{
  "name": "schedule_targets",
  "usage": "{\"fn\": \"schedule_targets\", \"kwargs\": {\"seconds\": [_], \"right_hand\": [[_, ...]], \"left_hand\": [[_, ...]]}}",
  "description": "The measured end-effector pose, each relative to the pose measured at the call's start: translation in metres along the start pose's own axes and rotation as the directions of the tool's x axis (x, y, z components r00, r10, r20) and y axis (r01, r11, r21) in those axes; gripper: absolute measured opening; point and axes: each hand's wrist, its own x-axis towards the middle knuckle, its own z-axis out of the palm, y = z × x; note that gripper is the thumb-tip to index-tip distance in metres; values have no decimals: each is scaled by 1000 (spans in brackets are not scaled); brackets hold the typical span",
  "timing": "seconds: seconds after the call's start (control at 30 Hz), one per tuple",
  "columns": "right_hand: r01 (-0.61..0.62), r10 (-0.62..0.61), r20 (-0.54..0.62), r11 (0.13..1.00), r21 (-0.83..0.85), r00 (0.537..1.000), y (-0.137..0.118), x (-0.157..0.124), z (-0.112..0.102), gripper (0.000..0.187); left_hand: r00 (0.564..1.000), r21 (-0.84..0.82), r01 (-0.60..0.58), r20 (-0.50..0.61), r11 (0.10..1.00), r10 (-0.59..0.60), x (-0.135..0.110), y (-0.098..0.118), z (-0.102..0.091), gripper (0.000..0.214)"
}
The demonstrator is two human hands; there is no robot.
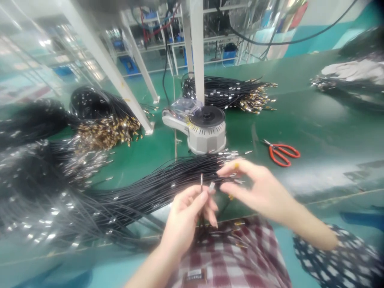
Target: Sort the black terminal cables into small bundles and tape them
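My left hand (187, 214) is closed in a pinch on a thin black cable whose metal tip (201, 182) points up. My right hand (255, 188) hovers just to its right, fingers curled, thumb and forefinger pinched near the silver ends of a long bundle of black cables (168, 176) that lies across the green table (315, 120). What the right fingers hold is too small to make out. Both hands are over the near table edge, above a red checked cloth (237, 252).
A grey tape dispenser (204, 128) stands behind the bundle. Red-handled scissors (282, 153) lie to the right. More cable bundles with gold ends (105, 128) lie at the left and at the back (237, 94). White frame posts (196, 48) rise from the table.
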Motion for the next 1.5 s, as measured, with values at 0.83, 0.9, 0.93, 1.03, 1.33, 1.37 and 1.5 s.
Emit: {"fn": "schedule_targets", "kwargs": {"seconds": [0.83,0.9,0.93,1.03,1.33,1.37,1.5], "right_hand": [[-102,134,390,990,-101,911,17,1,13,16],[-40,152,462,969,-244,874,17,-3,11,9],[4,133,464,959,-282,876,15,-4,10,6],[136,14,444,943,-304,896,7,-2,8,5],[189,-11,589,951,-243,808,-14,11,11,6],[170,7,591,955,-243,806,-16,11,11,6],[97,69,587,964,-247,807,-18,14,13,6]], "left_hand": [[998,72,-37,-50,997,41,5,0,-19,21],[998,34,-46,-47,998,47,4,1,-19,21],[998,30,-47,-44,998,48,3,2,-19,20],[998,80,-37,-42,996,40,2,3,-16,20],[992,290,-89,-56,953,109,0,-3,-14,19],[989,292,-100,-74,951,127,0,-4,-13,18],[983,331,-105,-105,938,148,1,-4,-10,15]]}}
